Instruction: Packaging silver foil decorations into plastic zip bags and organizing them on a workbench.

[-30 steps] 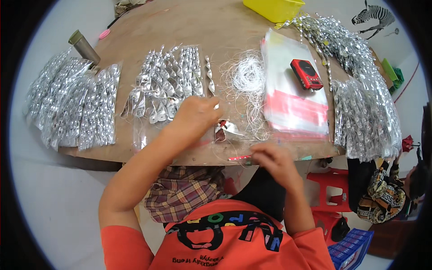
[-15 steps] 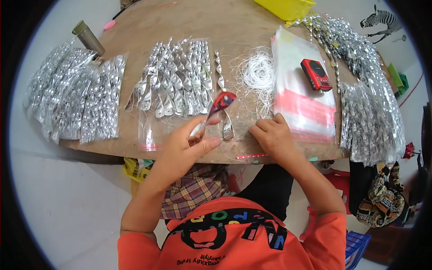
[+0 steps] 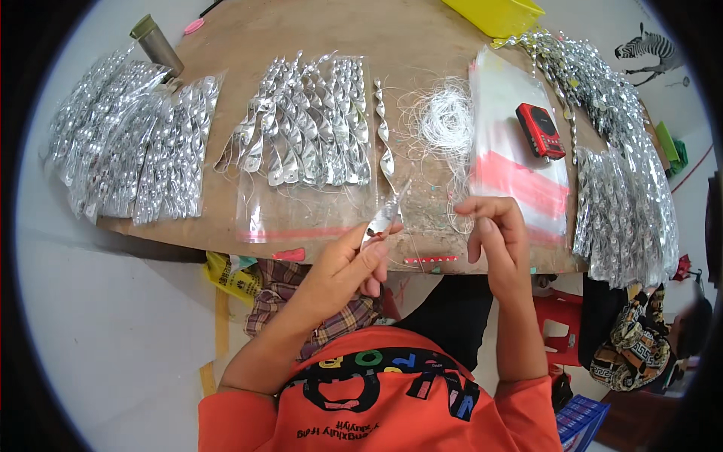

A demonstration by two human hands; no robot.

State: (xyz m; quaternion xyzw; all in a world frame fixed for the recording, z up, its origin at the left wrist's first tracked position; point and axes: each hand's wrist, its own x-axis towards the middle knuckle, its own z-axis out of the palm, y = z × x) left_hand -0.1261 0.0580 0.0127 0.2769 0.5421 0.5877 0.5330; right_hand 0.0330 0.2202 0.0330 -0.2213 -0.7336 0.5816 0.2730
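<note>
My left hand [image 3: 348, 270] is closed on a twisted silver foil strip [image 3: 382, 218], which slants up from its fingers above the table's near edge. My right hand [image 3: 501, 237] is raised at the near edge. Its index finger points left, its thumb stands apart from it, and the other fingers curl. Loose strands from a tangle of white string [image 3: 446, 124] trail down close to that index fingertip. Another twisted silver strip [image 3: 383, 135] lies lengthwise on the table beyond my left hand. Left of it, a row of silver spirals [image 3: 305, 128] rests on a clear plastic bag [image 3: 301, 218].
Bagged silver spirals [image 3: 143, 143] lie at the left, beside an olive cup [image 3: 158, 45]. A red radio [image 3: 540, 130] sits on stacked clear bags [image 3: 520, 184]. More silver spirals [image 3: 625, 211] cover the right side. A yellow basin [image 3: 497, 16] stands at the far edge.
My left hand has moved slightly right and down with the strip, whose visible face has turned from reddish to silver. My right hand has lifted from the tabletop and shifted right, its fingers parting.
</note>
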